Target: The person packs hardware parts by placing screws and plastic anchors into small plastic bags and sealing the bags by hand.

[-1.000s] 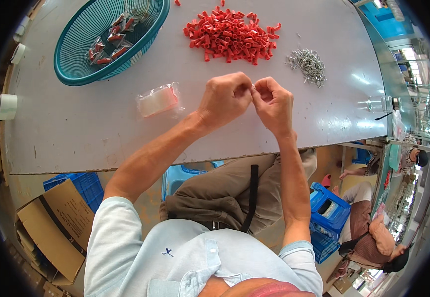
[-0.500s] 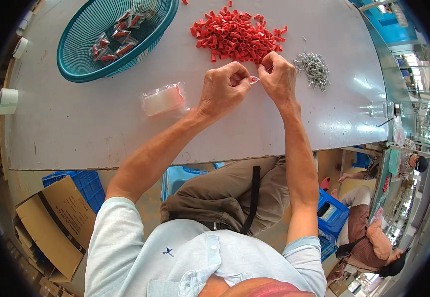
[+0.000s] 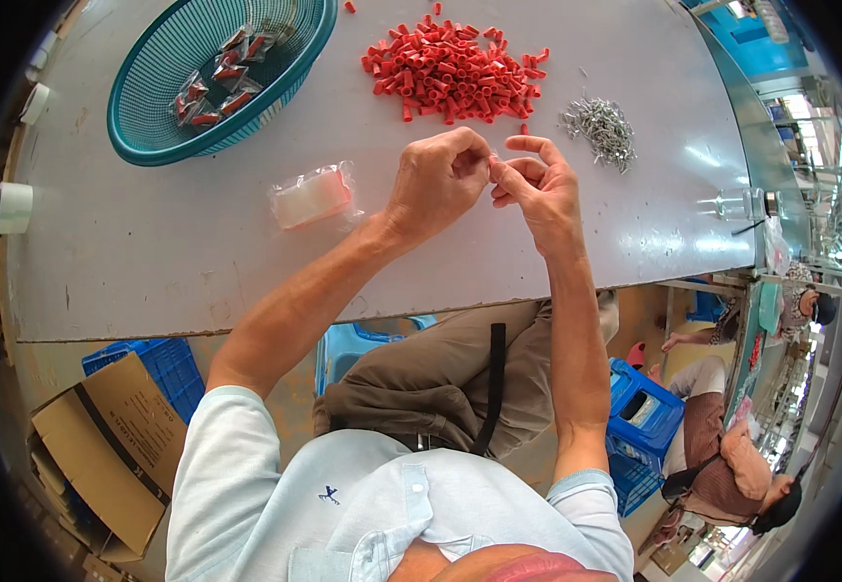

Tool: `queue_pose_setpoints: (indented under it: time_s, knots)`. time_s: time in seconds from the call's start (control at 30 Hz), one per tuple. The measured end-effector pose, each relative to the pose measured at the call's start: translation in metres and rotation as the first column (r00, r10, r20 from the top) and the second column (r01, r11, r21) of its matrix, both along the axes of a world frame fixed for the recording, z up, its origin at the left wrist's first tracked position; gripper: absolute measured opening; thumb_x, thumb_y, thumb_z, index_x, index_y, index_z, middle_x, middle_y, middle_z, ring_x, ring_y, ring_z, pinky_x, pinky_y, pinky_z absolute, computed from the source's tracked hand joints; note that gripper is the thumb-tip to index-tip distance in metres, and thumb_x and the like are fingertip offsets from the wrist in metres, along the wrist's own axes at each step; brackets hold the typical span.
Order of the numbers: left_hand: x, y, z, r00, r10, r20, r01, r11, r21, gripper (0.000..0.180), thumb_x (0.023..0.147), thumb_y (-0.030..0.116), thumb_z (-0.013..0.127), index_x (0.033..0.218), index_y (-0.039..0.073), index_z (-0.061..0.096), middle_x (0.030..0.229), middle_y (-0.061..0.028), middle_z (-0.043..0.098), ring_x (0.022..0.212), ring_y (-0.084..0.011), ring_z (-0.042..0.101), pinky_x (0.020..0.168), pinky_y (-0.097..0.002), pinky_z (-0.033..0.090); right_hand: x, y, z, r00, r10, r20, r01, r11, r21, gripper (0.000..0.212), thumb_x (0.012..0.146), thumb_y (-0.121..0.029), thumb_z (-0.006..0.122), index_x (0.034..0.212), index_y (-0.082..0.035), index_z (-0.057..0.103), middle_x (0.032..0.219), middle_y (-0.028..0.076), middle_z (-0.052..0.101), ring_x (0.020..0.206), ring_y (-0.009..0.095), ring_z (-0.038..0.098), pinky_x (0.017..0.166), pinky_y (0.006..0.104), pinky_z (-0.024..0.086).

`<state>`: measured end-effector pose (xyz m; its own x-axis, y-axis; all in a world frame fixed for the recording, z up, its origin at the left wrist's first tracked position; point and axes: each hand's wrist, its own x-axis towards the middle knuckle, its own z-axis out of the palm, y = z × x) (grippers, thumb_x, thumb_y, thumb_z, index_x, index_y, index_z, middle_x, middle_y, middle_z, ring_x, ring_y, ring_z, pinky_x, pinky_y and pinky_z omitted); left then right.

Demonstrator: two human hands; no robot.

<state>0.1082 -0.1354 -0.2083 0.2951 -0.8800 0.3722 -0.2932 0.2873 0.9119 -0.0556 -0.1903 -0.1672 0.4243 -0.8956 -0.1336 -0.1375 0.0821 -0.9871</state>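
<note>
My left hand pinches a small clear plastic bag with a bit of red showing at it, mostly hidden by the fingertips. Against the same bag, the thumb of my right hand presses at the left fingertips, while its other fingers are partly curled and its forefinger lifts away. Beyond both hands lies a heap of short red plastic sleeves. A pile of small silver metal pins or screws is right of my right hand. Left of my left wrist rests a clear packet with a reddish end.
A teal plastic basket at the far left holds several small bagged red pieces. Tape rolls stand by the left table edge, a clear bottle at the right. Below are a cardboard box, blue stools and a seated person.
My right hand has turned and come down nearer my body, its thumb now meeting the left fingertips. A single red sleeve now shows apart, just beyond my right hand.
</note>
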Motion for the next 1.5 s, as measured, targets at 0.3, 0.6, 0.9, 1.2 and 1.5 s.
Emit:
queue_pose_setpoints:
  time_s: [0.3,0.6,0.9,1.2,1.5]
  knots:
    - [0.000,0.005,0.001,0.972,-0.117,-0.202,0.155,0.970,0.187,0.008,0.091,-0.002,0.072,0.099,-0.002,0.074,0.086,-0.0063,0.076,0.080,-0.0095,0.071,0.072,-0.0256,0.058,-0.012,0.005,-0.016,0.991,0.027,0.130,-0.042,0.993,0.114,0.014,0.097,-0.005,0.071,0.109,0.003,0.071,0.094,0.010,0.075,0.078,0.014,0.072,0.070,0.0295,0.062]
    - [-0.009,0.008,0.002,0.988,-0.094,0.124,0.089,0.995,0.043,0.010,0.091,0.000,0.072,0.100,-0.003,0.073,0.086,-0.0103,0.077,0.073,-0.0109,0.069,0.066,-0.0286,0.059,-0.001,0.025,-0.012,0.905,-0.286,-0.314,0.011,0.754,-0.656,0.014,0.087,-0.006,0.076,0.082,0.000,0.065,0.078,0.010,0.069,0.065,0.017,0.069,0.062,0.0302,0.056]
    - [0.007,0.001,-0.003,0.945,-0.217,-0.244,0.279,0.925,0.259,0.015,0.096,0.012,0.071,0.099,-0.002,0.074,0.082,-0.0055,0.073,0.072,-0.0101,0.066,0.063,-0.0256,0.054,-0.022,0.013,-0.003,0.988,-0.088,-0.124,0.017,0.875,-0.484,0.011,0.091,-0.006,0.079,0.101,-0.001,0.077,0.093,0.007,0.075,0.082,0.014,0.074,0.076,0.0282,0.059]
    - [0.009,0.001,0.001,0.923,-0.251,-0.291,0.336,0.894,0.296,0.025,0.103,0.025,0.067,0.098,0.002,0.075,0.081,-0.0033,0.069,0.079,-0.0097,0.064,0.070,-0.0266,0.052,-0.033,0.013,-0.022,0.999,-0.024,-0.037,0.014,0.966,-0.259,0.012,0.097,-0.011,0.078,0.100,-0.001,0.075,0.090,0.006,0.073,0.079,0.011,0.067,0.075,0.0259,0.055]
    - [0.003,0.001,0.001,0.925,-0.316,-0.209,0.351,0.922,0.160,0.018,0.097,0.015,0.077,0.107,0.000,0.074,0.098,-0.0079,0.073,0.090,-0.0166,0.073,0.084,-0.0319,0.061,-0.029,0.019,-0.029,0.987,-0.153,-0.057,0.114,0.897,-0.427,0.017,0.100,-0.018,0.075,0.099,0.000,0.074,0.083,0.004,0.071,0.075,0.011,0.062,0.072,0.0289,0.053]
